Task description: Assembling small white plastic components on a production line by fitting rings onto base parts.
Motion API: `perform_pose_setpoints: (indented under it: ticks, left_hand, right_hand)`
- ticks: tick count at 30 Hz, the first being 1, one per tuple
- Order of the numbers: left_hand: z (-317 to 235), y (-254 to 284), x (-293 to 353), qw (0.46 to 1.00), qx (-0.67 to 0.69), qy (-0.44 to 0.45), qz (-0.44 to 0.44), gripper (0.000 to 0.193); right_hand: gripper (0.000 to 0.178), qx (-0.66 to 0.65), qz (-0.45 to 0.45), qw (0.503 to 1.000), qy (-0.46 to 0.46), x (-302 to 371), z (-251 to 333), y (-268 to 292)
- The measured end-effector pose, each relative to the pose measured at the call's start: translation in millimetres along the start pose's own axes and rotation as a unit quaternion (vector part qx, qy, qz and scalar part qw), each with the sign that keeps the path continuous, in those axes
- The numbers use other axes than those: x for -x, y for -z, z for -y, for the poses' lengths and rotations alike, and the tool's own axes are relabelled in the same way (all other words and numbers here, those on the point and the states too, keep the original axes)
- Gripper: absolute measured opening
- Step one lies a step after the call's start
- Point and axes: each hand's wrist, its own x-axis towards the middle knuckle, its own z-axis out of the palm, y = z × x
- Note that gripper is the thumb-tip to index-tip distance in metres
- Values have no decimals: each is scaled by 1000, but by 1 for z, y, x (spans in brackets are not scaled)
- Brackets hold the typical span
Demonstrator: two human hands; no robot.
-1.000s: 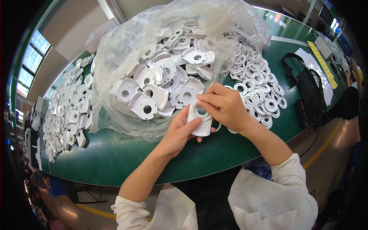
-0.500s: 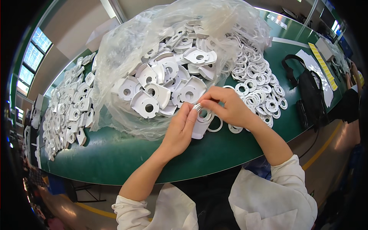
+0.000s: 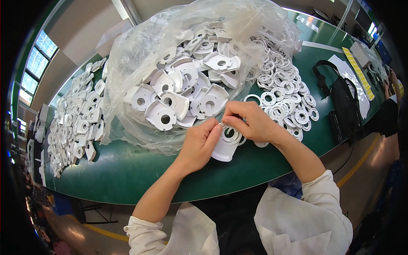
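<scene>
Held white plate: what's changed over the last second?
The white plate has come a little toward the person. The left hand shifted its grip: thumb off the plate's lower face, now at the upper left edge. The right hand moved slightly toward the person too, fingers still at the upper edge. Unchanged: bagged plates, ring pile, left-hand pile of parts.

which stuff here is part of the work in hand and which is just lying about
Seem part of the work:
- white plate between left hand and right hand
- similar plates in clear plastic bag
- white rings, right
- pile of white parts, left

Seemingly just lying about:
- black strapped bag
- white paper
- yellow strip
</scene>
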Motion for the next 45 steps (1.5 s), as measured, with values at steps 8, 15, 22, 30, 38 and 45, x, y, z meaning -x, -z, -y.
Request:
perform_pose_setpoints:
  ticks: [8, 15, 22, 30, 38, 45]
  left_hand:
    - [-2, 7, -4, 998, -65, -9, -4, 21]
    - [3, 2, -4, 958, 265, 47, -101, 18]
    - [-4, 1, -3, 969, 232, 80, -23, 21]
    - [2, 5, -5, 978, -177, -50, -100, 23]
    - [3, 13, -6, 992, -115, 13, -54, 26]
    - [4, 16, -6, 995, -95, 24, -16, 27]
  right_hand:
    - [14, 51, -15, 998, -26, 2, 4, -4]
    - [25, -277, -105, 945, -139, -3, -8, -13]
    - [19, -164, -95, 979, -75, -1, 0, -11]
    - [18, -69, -44, 995, -51, 1, -2, -12]
    - [14, -108, 19, 988, -109, 4, -3, -16]
    - [10, -85, 20, 990, -112, 5, 2, -16]
